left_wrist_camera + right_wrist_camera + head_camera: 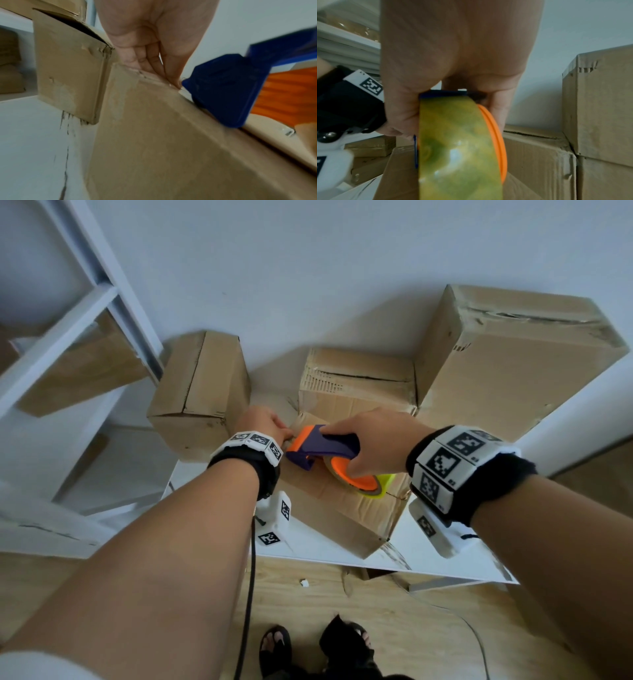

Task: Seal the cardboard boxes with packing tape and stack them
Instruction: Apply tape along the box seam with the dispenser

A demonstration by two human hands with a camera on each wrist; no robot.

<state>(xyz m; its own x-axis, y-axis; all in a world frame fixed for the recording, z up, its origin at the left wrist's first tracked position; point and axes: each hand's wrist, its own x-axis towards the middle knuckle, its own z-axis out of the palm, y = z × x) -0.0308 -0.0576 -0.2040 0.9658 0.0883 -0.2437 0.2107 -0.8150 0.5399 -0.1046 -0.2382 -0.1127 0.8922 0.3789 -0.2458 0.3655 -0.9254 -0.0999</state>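
A cardboard box (342,508) lies on the white table (445,563) in front of me. My right hand (370,440) grips the handle of a blue and orange tape dispenser (322,445), which rests on the box top. Its shiny yellowish tape roll (458,148) fills the right wrist view above the box (536,162). My left hand (286,434) is at the box's far left edge, just ahead of the dispenser's nose. In the left wrist view its straight fingertips (171,79) press on the box edge (163,148) beside the blue dispenser head (223,92).
A closed smaller box (198,395) stands at the left. Another box (359,371) sits behind the one I work on, and a large box (513,354) is at the right against the wall. A white shelf unit (85,302) is on the left. Wooden floor lies below.
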